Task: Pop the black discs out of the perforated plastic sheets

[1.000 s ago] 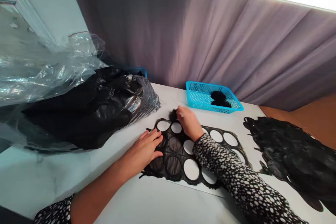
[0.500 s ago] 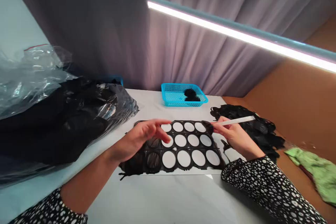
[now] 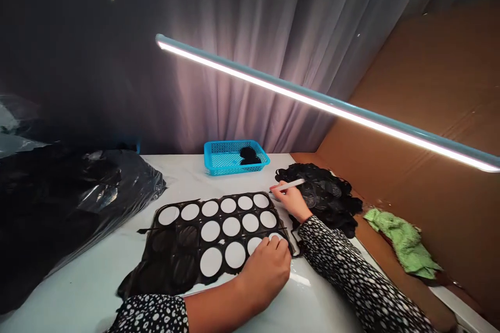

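Note:
A thin black sheet [image 3: 194, 231] with rows of round cutouts lies on the white table. White shows through most of the circles, while several at the near left are filled in black. My left hand [image 3: 269, 265] is closed over the sheet's near right corner, its fingertips bent down and hidden, so I cannot tell what they pinch. At the far right corner, my right hand [image 3: 291, 199] grips a slim white pen-shaped tool [image 3: 294, 184], its dark tip close to the sheet's edge.
Behind the sheet stands a blue basket [image 3: 213, 166] with black round pieces inside. A heap of black scraps [image 3: 332, 192] lies right, beyond it a green cloth [image 3: 406, 244]. A large plastic bag of black material [image 3: 78, 208] fills the left. A tube light [image 3: 312, 96] hangs across.
My left hand has gone from open above the sheet's left part to closed at its near right corner. The right hand stays by the far right corner with the tool. The camera view has shifted.

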The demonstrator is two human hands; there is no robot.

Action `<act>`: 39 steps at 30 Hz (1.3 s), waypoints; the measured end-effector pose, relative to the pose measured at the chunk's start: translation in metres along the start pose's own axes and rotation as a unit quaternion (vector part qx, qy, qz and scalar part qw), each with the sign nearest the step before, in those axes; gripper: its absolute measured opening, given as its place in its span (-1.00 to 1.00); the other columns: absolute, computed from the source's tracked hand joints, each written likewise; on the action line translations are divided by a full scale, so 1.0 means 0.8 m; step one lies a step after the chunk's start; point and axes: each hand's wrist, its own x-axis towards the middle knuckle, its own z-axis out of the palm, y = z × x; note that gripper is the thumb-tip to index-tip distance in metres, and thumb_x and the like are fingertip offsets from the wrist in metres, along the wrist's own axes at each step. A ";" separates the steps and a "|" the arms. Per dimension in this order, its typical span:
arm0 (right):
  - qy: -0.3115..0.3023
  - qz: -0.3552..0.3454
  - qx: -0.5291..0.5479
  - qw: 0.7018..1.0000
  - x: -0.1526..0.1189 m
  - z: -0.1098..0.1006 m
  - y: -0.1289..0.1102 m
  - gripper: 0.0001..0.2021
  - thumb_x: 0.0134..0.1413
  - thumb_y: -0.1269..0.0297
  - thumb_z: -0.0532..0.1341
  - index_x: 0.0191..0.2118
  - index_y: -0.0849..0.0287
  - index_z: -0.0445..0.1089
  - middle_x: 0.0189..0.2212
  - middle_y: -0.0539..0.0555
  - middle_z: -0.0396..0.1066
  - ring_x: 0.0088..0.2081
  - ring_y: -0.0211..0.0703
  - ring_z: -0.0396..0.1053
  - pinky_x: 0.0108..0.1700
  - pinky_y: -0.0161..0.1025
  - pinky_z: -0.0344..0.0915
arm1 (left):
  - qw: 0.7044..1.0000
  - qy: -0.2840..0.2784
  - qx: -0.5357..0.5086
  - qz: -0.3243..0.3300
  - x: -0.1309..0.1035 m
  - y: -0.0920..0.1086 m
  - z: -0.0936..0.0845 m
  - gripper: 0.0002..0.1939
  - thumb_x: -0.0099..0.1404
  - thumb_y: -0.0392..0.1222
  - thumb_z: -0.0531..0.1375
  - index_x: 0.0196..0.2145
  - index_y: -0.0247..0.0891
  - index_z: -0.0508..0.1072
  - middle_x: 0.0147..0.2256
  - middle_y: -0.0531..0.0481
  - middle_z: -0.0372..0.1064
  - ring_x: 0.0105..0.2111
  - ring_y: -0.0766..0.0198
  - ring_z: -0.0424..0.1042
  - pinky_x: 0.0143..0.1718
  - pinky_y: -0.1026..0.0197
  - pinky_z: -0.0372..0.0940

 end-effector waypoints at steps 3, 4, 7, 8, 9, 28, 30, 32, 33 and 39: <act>-0.005 0.016 0.029 0.999 0.015 0.017 0.014 -0.70 -0.01 -0.01 0.18 -0.45 0.15 0.35 -0.45 0.07 0.49 -0.39 -0.13 0.42 -0.35 -0.28 0.32 | 1.000 0.006 0.019 0.023 0.015 0.007 0.005 -0.85 0.32 -0.36 0.14 -0.38 -0.34 0.49 -0.40 -0.09 0.35 -0.36 0.16 0.39 -0.41 0.13 0.28; -0.003 0.019 0.032 0.999 0.016 0.020 0.019 -0.69 0.00 -0.02 0.17 -0.45 0.15 0.34 -0.44 0.08 0.50 -0.38 -0.12 0.43 -0.34 -0.27 0.34 | 0.999 0.007 0.021 0.029 0.018 0.007 0.007 -0.85 0.32 -0.37 0.14 -0.40 -0.35 0.48 -0.41 -0.08 0.34 -0.37 0.17 0.39 -0.43 0.14 0.26; 0.011 0.031 0.034 0.999 0.010 0.020 0.030 -0.67 0.01 -0.04 0.15 -0.43 0.15 0.36 -0.42 0.11 0.50 -0.36 -0.09 0.43 -0.27 -0.22 0.35 | 0.999 0.004 0.018 0.038 0.023 0.013 0.013 -0.85 0.33 -0.38 0.15 -0.41 -0.37 0.45 -0.40 -0.06 0.32 -0.37 0.19 0.37 -0.44 0.17 0.25; 0.015 0.032 0.031 0.999 0.008 0.018 0.030 -0.67 0.00 -0.04 0.15 -0.42 0.16 0.37 -0.41 0.12 0.50 -0.35 -0.08 0.43 -0.25 -0.20 0.34 | 0.999 0.000 0.016 0.037 0.023 0.017 0.014 -0.84 0.33 -0.38 0.15 -0.42 -0.36 0.44 -0.40 -0.06 0.31 -0.36 0.19 0.37 -0.44 0.17 0.25; 0.019 0.027 0.023 0.999 0.005 0.015 0.028 -0.67 0.00 -0.04 0.16 -0.41 0.16 0.39 -0.39 0.13 0.51 -0.33 -0.07 0.43 -0.22 -0.18 0.33 | 0.999 -0.003 0.014 0.035 0.023 0.021 0.013 -0.84 0.34 -0.37 0.15 -0.42 -0.36 0.43 -0.40 -0.05 0.30 -0.36 0.20 0.36 -0.44 0.17 0.24; -0.356 -0.128 0.095 0.921 -0.059 0.150 -0.156 -0.85 0.03 0.24 0.28 -0.46 0.17 0.37 -0.42 0.01 0.46 -0.38 -0.22 0.35 -0.32 -0.30 0.27 | 0.961 0.033 -0.003 -0.275 -0.247 -0.092 -0.059 -0.65 0.44 -0.18 0.07 0.12 -0.28 0.38 0.16 -0.22 0.29 0.19 0.00 0.29 0.15 -0.06 0.31; -0.375 -0.132 0.086 0.914 -0.058 0.178 -0.144 -0.89 0.01 0.29 0.28 -0.45 0.18 0.38 -0.47 -0.01 0.42 -0.42 -0.25 0.31 -0.37 -0.32 0.24 | 0.959 0.034 -0.004 -0.281 -0.248 -0.088 -0.058 -0.63 0.44 -0.16 0.09 0.15 -0.27 0.36 0.16 -0.22 0.30 0.20 0.00 0.28 0.17 -0.08 0.29; -0.387 -0.118 0.088 0.910 -0.057 0.190 -0.137 -0.92 0.01 0.30 0.28 -0.40 0.19 0.40 -0.48 -0.02 0.41 -0.44 -0.26 0.29 -0.40 -0.33 0.22 | 0.959 0.031 -0.008 -0.280 -0.249 -0.087 -0.059 -0.61 0.44 -0.16 0.09 0.18 -0.27 0.33 0.18 -0.23 0.29 0.21 0.00 0.27 0.18 -0.09 0.28; -0.392 -0.114 0.091 0.908 -0.058 0.191 -0.136 -0.92 0.01 0.30 0.28 -0.39 0.19 0.41 -0.46 -0.01 0.42 -0.43 -0.27 0.30 -0.40 -0.34 0.22 | 0.961 0.028 -0.009 -0.277 -0.250 -0.087 -0.059 -0.60 0.43 -0.16 0.10 0.18 -0.27 0.33 0.18 -0.24 0.29 0.22 0.00 0.26 0.19 -0.10 0.26; -0.404 -0.135 0.079 0.901 -0.059 0.183 -0.143 -0.92 -0.01 0.33 0.31 -0.40 0.19 0.41 -0.33 0.02 0.43 -0.35 -0.24 0.34 -0.31 -0.31 0.28 | 0.964 -0.004 -0.005 -0.265 -0.253 -0.091 -0.059 -0.58 0.41 -0.15 0.14 0.18 -0.29 0.33 0.21 -0.27 0.25 0.24 -0.06 0.21 0.20 -0.14 0.24</act>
